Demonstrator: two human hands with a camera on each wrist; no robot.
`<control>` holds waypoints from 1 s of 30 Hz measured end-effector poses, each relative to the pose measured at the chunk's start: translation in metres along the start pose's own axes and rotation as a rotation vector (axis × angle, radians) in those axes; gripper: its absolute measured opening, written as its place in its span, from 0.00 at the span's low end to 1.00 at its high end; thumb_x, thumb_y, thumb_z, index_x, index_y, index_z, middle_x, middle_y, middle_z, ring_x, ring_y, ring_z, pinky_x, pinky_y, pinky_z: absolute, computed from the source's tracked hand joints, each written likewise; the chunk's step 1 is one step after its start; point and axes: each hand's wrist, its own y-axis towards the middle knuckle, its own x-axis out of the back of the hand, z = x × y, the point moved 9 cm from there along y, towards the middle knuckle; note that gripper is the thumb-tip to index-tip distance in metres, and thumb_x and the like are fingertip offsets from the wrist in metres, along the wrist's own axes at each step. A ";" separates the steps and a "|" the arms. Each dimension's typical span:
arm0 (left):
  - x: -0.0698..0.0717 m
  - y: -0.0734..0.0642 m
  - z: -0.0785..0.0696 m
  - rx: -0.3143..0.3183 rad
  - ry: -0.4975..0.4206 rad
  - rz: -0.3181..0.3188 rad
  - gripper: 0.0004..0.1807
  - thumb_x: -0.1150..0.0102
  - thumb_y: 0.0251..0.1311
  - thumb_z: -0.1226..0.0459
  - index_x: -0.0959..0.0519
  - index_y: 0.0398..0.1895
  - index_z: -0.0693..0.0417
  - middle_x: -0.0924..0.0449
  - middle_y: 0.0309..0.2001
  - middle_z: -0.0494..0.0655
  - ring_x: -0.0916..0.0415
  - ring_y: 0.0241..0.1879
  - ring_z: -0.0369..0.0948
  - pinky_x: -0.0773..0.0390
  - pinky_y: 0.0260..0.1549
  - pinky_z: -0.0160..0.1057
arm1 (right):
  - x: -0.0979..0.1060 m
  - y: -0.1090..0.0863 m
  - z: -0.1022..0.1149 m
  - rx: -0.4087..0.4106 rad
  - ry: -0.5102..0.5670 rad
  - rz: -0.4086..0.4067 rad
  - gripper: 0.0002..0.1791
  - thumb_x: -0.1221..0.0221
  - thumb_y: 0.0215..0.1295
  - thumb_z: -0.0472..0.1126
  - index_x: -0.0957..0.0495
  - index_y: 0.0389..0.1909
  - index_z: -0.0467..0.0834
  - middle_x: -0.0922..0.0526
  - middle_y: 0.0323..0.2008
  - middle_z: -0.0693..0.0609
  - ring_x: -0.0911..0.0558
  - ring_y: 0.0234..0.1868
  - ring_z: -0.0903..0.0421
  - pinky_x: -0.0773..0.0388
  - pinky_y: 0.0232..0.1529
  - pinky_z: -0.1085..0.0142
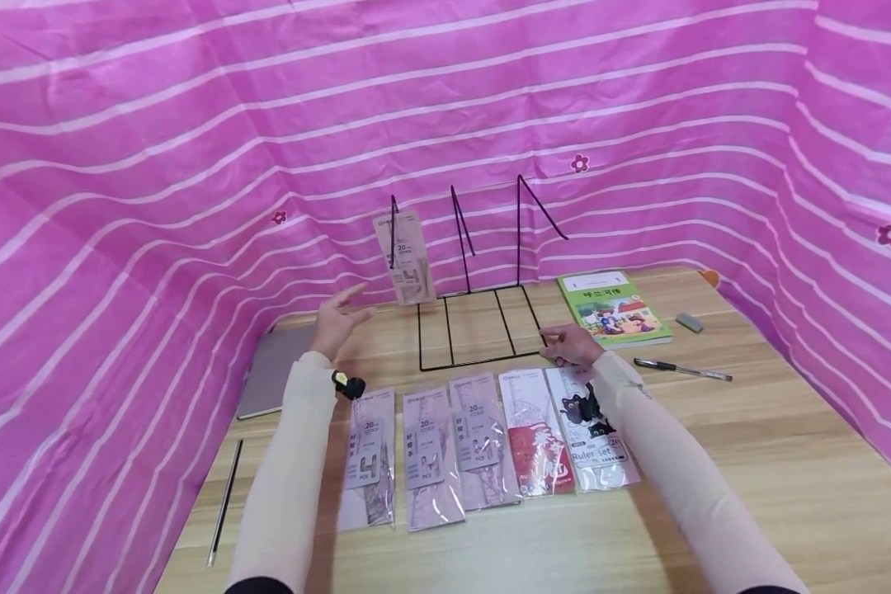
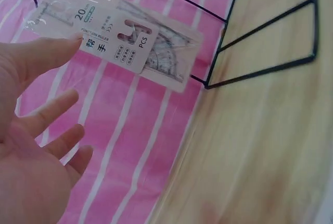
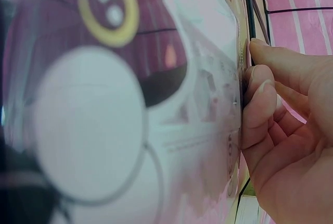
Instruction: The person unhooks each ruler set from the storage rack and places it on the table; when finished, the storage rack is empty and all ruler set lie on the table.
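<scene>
A black wire display rack (image 1: 483, 361) with three upright hooks stands at the back of the table. From its left hook hangs a clear-bagged ruler set (image 1: 408, 239) marked 20 and 4 PCS. My left hand (image 1: 334, 324) is beside that pack, fingers spread and holding nothing; in the left wrist view the thumb overlaps the pack's edge. At the rack's front right corner, my right hand (image 1: 573, 345) pinches the base wire between thumb and fingers. The cat-print ruler set (image 3: 88, 125) fills much of the right wrist view, close to those fingers.
Several packaged ruler sets (image 1: 433, 462) lie in a row before the rack. Right of it are a green book (image 1: 615, 309), a grey eraser (image 1: 689, 322) and a black pen (image 1: 683, 369). A grey notebook (image 1: 267, 375) and a thin dark rod (image 1: 225, 503) lie left. Pink striped cloth surrounds the table.
</scene>
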 end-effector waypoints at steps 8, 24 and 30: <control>-0.005 0.028 -0.005 0.004 -0.052 -0.011 0.34 0.28 0.57 0.66 0.26 0.69 0.48 0.32 0.72 0.51 0.35 0.69 0.53 0.30 0.66 0.50 | -0.006 0.003 0.002 -0.001 -0.054 0.002 0.36 0.36 0.67 0.35 0.37 0.74 0.37 0.20 0.19 0.48 0.27 0.18 0.59 0.40 0.13 0.69; -0.018 0.078 -0.042 -0.009 -0.156 0.014 0.32 0.33 0.60 0.73 0.24 0.67 0.45 0.32 0.73 0.44 0.38 0.73 0.48 0.39 0.72 0.52 | 0.000 0.003 0.010 0.002 -0.100 -0.017 0.35 0.36 0.67 0.34 0.37 0.73 0.36 0.20 0.20 0.48 0.26 0.19 0.59 0.35 0.17 0.69; -0.032 0.085 -0.035 0.053 -0.183 0.058 0.31 0.35 0.62 0.72 0.25 0.68 0.43 0.31 0.73 0.49 0.36 0.72 0.48 0.38 0.72 0.50 | 0.004 0.000 0.005 -0.003 -0.105 -0.022 0.34 0.37 0.68 0.36 0.37 0.73 0.37 0.16 0.48 0.29 0.24 0.21 0.58 0.33 0.18 0.68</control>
